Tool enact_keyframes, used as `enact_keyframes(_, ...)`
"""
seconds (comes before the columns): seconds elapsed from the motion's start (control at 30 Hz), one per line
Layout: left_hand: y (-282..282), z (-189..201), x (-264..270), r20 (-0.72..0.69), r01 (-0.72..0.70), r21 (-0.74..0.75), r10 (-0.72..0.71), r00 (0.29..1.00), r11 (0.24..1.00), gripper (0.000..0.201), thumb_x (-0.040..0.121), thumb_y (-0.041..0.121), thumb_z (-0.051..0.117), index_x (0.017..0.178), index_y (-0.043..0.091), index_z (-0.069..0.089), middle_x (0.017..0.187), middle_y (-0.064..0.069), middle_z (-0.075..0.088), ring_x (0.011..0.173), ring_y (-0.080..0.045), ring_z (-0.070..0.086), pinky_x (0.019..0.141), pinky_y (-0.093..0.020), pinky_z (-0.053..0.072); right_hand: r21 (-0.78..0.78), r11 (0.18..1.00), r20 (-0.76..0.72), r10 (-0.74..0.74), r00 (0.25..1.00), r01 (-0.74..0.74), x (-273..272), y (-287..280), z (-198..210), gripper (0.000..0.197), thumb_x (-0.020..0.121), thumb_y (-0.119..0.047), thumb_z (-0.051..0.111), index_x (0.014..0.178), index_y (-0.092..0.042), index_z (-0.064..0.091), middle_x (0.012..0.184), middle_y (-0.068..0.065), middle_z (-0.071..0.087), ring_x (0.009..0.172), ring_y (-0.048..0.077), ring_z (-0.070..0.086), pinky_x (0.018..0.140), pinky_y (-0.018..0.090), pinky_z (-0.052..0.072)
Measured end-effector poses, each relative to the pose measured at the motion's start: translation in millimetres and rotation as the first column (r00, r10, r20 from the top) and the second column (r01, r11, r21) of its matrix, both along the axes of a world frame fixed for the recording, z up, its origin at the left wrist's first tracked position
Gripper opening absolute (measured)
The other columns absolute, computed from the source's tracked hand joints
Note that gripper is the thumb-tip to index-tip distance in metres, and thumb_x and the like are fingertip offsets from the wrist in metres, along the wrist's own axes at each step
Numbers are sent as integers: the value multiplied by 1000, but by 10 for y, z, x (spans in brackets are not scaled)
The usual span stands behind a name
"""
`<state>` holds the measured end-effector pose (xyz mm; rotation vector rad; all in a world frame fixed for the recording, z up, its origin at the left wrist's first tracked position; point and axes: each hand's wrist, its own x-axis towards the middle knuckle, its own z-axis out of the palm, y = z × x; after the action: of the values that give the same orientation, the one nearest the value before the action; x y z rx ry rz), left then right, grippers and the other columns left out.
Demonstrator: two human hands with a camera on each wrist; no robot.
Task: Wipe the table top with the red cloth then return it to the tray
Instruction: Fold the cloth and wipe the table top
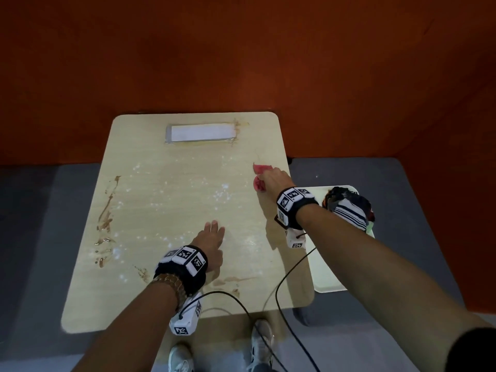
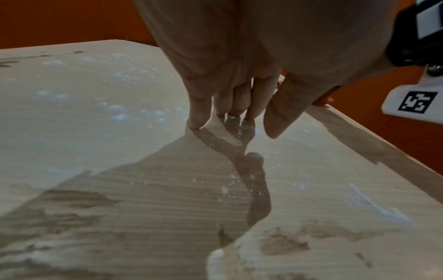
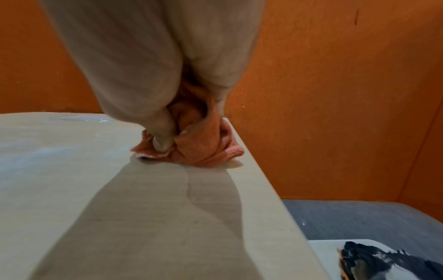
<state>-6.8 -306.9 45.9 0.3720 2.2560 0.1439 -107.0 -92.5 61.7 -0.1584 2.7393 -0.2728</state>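
The pale wooden table top (image 1: 174, 200) carries brown smears along its left and near edges and scattered white specks. My right hand (image 1: 271, 179) grips the bunched red cloth (image 1: 259, 176) and presses it on the table near the right edge; in the right wrist view my thumb and fingers curl round the red cloth (image 3: 201, 140). My left hand (image 1: 212, 237) lies with straight fingers on the table's middle near part; its fingertips (image 2: 194, 123) touch the wood and hold nothing. The white tray (image 1: 326, 275) sits to the right of the table, lower down.
Several bunched cloths (image 1: 349, 208), dark and striped, lie in the far part of the tray. A white rectangular pad (image 1: 201, 132) sits at the table's far edge. An orange wall stands behind and to the right. Cables hang from my wrists over the near edge.
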Motion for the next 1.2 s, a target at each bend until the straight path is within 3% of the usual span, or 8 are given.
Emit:
enact_keyframes(0.2, 13, 40, 16, -6, -2, 13, 2, 1000, 1000, 67, 98, 16, 40, 153, 13, 2, 159, -10, -13, 148, -27, -8, 120, -36, 16, -61, 998, 62, 14, 998, -10, 326, -47, -50, 21, 81, -3, 53, 86, -23, 57, 104, 7, 66, 91, 31, 66, 65, 33, 45)
enact_keyframes(0.33, 0, 19, 15, -5, 7, 16, -7, 1000, 1000, 68, 97, 15, 41, 153, 12, 2, 159, -12, -13, 148, -28, -8, 121, -36, 14, 39, 995, 55, 88, 995, -90, 549, -42, -213, 23, 89, -4, 52, 98, -12, 71, 127, 5, 55, 106, 23, 59, 67, 20, 30)
enact_keyframes(0.47, -18, -10, 3, 13, 18, 9, -18, 1000, 1000, 68, 98, 16, 41, 153, 13, 2, 159, -11, -14, 148, -29, -7, 120, -37, 15, 22, 997, 36, 78, 996, -79, 294, -72, -235, 32, 92, -8, 48, 68, -26, 59, 132, 9, 55, 106, 27, 59, 74, 30, 40)
enact_keyframes(0.63, -31, -59, -1, 11, 65, -34, -65, 998, 997, 69, 98, 16, 38, 153, 12, -3, 158, -12, -17, 148, -30, -8, 120, -37, 16, 34, 999, -32, 39, 999, -38, -124, -150, -71, 31, 83, -1, 54, 108, -15, 66, 112, 12, 65, 101, 36, 61, 77, 39, 48)
enact_keyframes(0.8, -13, -5, 4, 10, 77, -39, -77, 997, 996, 69, 98, 17, 39, 153, 13, -2, 159, -11, -15, 148, -30, -8, 120, -37, 14, 11, 1000, -14, -17, 1000, 17, -88, -167, -16, 28, 82, -3, 55, 104, -17, 64, 106, 11, 67, 97, 36, 61, 75, 38, 48)
enact_keyframes(0.97, -29, 188, -245, -102, 43, -27, -46, 994, 999, 38, 96, 20, 44, 131, 4, 41, 139, -17, 43, 123, -36, 41, 95, -37, 38, -67, 998, 11, -18, 1000, 19, 312, -180, -137, 19, 81, -2, 53, 88, -19, 59, 103, 4, 65, 88, 28, 65, 56, 26, 38)
enact_keyframes(1.07, -113, 227, -453, -165, 2, -23, -5, 986, 1000, 40, 95, 25, 48, 131, 7, 43, 134, -14, 46, 120, -34, 44, 92, -38, 40, 15, 1000, 18, -14, 1000, 13, 388, -160, -231, 21, 88, -8, 55, 105, -13, 66, 106, 8, 65, 98, 29, 62, 70, 28, 46)
enact_keyframes(1.2, -279, 187, -627, -155, 10, -133, -31, 987, 991, 31, 93, 28, 51, 115, 7, 48, 124, -13, 46, 102, -31, 49, 76, -35, 38, -82, 992, 38, -89, 995, 92, 112, -194, -139, 26, 84, -2, 48, 96, -23, 57, 75, -4, 59, 83, 31, 62, 53, 26, 36)
